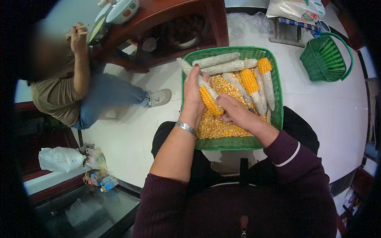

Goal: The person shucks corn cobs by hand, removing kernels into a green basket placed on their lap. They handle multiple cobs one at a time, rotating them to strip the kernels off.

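My left hand (193, 96) is closed around a partly shelled ear of dried corn (209, 99), which still carries yellow kernels at its near end and shows bare cob at its far end. Against those kernels presses the thumb of my right hand (233, 111), its fingers curled under the ear. Below lies a green woven basket (232, 144) with loose kernels (226, 128) in it. Bare cobs (217, 60) rest at its far side. Two partly shelled ears (249, 81) (264, 66) lie to the right, near a thin pointed metal tool (247, 101).
A seated person (56, 95) at the left holds chopsticks (78, 29) beside a dark red wooden table (166, 12) with bowls. An empty green handled basket (323, 59) stands at the right, near a small stool (287, 32) bearing a plastic bag (297, 10). Bottles (108, 183) lie lower left.
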The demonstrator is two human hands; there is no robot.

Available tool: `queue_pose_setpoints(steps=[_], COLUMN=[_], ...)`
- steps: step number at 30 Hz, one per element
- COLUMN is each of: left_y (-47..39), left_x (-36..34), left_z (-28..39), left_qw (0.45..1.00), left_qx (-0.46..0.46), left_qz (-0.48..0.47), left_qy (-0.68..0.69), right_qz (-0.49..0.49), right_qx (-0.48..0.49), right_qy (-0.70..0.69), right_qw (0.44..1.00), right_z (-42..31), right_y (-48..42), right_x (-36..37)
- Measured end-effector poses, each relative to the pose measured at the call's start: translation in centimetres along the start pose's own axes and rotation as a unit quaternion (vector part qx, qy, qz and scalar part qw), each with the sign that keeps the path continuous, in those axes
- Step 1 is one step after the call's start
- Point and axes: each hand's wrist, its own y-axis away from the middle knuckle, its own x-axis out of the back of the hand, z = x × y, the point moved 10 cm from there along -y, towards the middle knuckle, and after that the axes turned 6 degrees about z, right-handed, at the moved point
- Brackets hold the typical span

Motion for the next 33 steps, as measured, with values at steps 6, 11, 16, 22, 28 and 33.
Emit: queue_pose_setpoints(steps=[6, 11, 16, 22, 28, 33], left_y=[-0.2, -0.5, -0.3, 0.0, 0.1, 0.0], left_x=[0.6, 1.1, 1.4, 0.9, 0.7, 1.7], left_z=[0.2, 1.3, 0.5, -0.4, -0.5, -0.2], left_qw=[1.0, 1.0, 0.997, 0.987, 0.987, 0.991], left_qx=[0.004, -0.007, 0.001, -0.005, 0.008, 0.002], left_qz=[0.017, 0.016, 0.049, 0.03, 0.023, 0.065], left_qy=[0.023, 0.009, -0.053, -0.156, -0.16, -0.118], right_qz=[-0.017, -0.047, -0.025, 0.015, 0.044, 0.066], right_qx=[0.003, 0.052, 0.166, 0.153, 0.14, 0.114], right_qy=[0.025, 0.171, 0.355, 0.434, 0.407, 0.37], right_qw=[1.0, 0.983, 0.92, 0.888, 0.901, 0.92], right_z=[-2.1, -3.8, -4.3, -3.3, -2.5, -3.0], right_y=[0.7, 1.2, 1.0, 1.5, 1.0, 0.4], right_x=[0.5, 0.0, 0.1, 0.0, 0.7, 1.1])
